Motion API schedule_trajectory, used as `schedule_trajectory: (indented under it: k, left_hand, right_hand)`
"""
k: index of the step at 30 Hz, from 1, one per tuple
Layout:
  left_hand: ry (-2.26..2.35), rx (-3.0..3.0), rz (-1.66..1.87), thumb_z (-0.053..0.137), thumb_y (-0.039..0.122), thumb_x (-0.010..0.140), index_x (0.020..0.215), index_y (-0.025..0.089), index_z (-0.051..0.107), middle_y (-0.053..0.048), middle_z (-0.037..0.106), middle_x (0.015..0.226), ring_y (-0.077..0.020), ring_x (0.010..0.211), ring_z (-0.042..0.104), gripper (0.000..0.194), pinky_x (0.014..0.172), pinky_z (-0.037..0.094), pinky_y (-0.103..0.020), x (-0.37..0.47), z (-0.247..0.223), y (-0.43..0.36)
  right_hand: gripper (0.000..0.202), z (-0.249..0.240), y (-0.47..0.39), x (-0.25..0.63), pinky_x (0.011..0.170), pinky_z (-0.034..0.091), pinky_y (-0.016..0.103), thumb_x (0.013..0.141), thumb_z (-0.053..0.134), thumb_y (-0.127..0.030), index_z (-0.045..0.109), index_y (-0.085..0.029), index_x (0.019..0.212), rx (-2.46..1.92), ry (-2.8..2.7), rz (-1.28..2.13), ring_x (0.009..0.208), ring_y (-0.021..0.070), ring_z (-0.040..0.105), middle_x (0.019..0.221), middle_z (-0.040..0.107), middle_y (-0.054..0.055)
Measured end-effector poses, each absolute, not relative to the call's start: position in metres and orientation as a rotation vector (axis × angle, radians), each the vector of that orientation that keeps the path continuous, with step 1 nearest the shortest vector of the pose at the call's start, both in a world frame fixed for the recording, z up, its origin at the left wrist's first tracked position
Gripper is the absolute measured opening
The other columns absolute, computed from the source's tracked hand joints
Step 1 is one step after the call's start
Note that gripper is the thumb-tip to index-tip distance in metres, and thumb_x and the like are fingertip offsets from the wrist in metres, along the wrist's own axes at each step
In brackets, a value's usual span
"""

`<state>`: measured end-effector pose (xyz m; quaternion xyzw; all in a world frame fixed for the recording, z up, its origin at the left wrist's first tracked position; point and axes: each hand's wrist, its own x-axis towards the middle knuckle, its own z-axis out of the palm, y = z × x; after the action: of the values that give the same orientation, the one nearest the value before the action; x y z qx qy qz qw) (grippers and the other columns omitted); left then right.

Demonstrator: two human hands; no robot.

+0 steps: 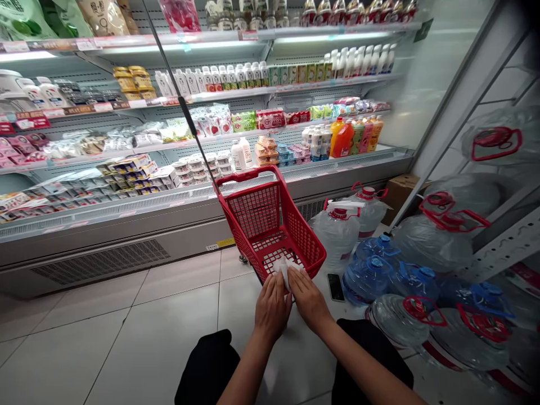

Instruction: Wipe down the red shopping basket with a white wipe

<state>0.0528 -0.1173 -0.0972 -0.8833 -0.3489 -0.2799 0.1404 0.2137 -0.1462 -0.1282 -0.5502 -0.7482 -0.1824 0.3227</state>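
Note:
A red plastic shopping basket [299,230] with lattice walls stands on the floor in front of me. Wheels show beneath it. At its near rim, my left hand [272,304] and my right hand [310,295] meet, fingers together, on a crumpled white wipe or tissue [283,270]. The white piece is pinched between both hands and spreads over the basket's near edge. Whether the fingertips also press on the rim is hidden. A thin dark rod [185,112] slants from the top of the view down to the basket's far left corner.
Behind the basket is a refrigerated display [169,219] with shelves of dairy and drinks. To the right crowd large water bottles [337,236] and blue-tinted bottles [371,275]. A phone [336,287] lies on the tiled floor [169,315] beside them. A cardboard box [400,194] sits behind.

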Motion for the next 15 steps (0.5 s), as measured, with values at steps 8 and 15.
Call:
schedule_trajectory:
  k: [8,15]
  left_hand:
    - [-0.932,-2.625,-0.690,0.042,0.024,0.106,0.165,0.017,0.026,-0.007,0.047,0.164,-0.0220,0.150,0.046,0.062,0.127,0.037,-0.043,0.035,-0.077,-0.107]
    - [-0.998,-2.623,-0.648,0.051,0.026,0.103,0.162,0.019,0.034,-0.010,0.034,0.171,-0.0260,0.157,0.034,0.062,0.127,0.037,-0.047,0.041,-0.081,-0.107]
  right_hand:
    - [0.077,-0.098,-0.141,0.303,0.112,0.055,0.041,0.098,0.035,-0.001,0.020,-0.027,0.169,-1.522,-1.778,-0.358,0.135,0.0220,0.063,0.154,0.059,0.007]
    - [0.087,-0.105,-0.130,0.335,0.122,0.045,0.050,0.092,0.032,0.006,0.015,-0.031,0.169,-1.568,-1.889,-0.532,0.154,0.0236,0.039,0.163,0.047,0.003]
